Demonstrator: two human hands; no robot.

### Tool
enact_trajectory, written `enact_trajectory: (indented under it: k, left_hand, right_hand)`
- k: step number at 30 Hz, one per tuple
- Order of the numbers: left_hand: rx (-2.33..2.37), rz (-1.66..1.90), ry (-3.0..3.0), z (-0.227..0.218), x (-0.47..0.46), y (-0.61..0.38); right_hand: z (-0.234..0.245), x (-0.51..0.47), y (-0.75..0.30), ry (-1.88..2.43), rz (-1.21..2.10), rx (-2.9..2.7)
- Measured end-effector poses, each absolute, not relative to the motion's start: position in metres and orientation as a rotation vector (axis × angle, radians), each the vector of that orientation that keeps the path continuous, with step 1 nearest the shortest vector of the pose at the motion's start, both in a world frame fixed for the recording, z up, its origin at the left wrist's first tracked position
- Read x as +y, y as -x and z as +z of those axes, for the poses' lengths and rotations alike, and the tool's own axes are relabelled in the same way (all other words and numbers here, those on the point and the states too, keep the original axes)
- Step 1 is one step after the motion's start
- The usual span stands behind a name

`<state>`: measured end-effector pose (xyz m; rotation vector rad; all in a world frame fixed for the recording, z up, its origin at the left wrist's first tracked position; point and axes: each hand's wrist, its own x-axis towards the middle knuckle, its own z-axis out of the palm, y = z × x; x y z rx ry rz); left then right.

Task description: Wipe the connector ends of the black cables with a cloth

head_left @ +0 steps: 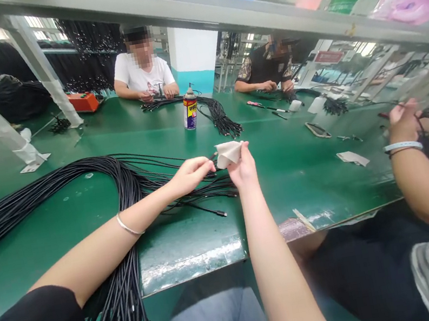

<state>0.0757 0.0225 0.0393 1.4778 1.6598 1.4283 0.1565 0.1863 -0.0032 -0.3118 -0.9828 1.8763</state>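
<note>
My left hand (190, 176) pinches a thin black cable near its end, close to the white cloth (229, 154). My right hand (242, 169) grips that cloth in its fingers, wrapped around the cable's tip, so the tip is hidden. Beneath both forearms, a large loose bundle of black cables (123, 189) spreads over the green workbench (284, 181) and hangs off the front edge at the lower left. One cable with a metal connector end (223, 214) lies just below my hands.
A spray can (190, 111) and a smaller cable bunch (219, 116) stand ahead. Several co-workers sit around the bench, and a co-worker's arm (408, 150) reaches in at the right. An overhead shelf rail (190, 14) crosses the top. An orange box (83, 102) sits far left.
</note>
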Motion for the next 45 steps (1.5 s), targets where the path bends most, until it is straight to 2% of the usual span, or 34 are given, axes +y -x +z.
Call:
enact_trajectory:
  k: [2,7,14,27,36,45]
  left_hand:
    - [1.700,1.601,-1.326,0.020,0.031,-0.063]
    - [1.710,1.631,-1.337,-0.001,0.034,-0.055]
    - [1.714,1.540,-1.384,0.002,0.033,-0.059]
    - [1.459,1.523,-1.016,0.002,0.033,-0.051]
    - [1.410,1.513,-0.909,0.007,0.031,-0.053]
    - [1.445,1.514,-0.932,0.003,0.034,-0.051]
  right_hand:
    - [-0.003,0.178,-0.153,0.326,2.003,-1.020]
    - [-0.012,0.164,-0.142,0.510,2.174,-1.080]
    - [-0.011,0.150,-0.143,0.456,2.070,-1.233]
    - [-0.006,0.147,-0.153,0.368,1.796,-1.605]
    - [0.000,0.146,-0.160,0.392,1.770,-1.786]
    - [-0.003,0.145,-0.154,0.478,1.860,-1.576]
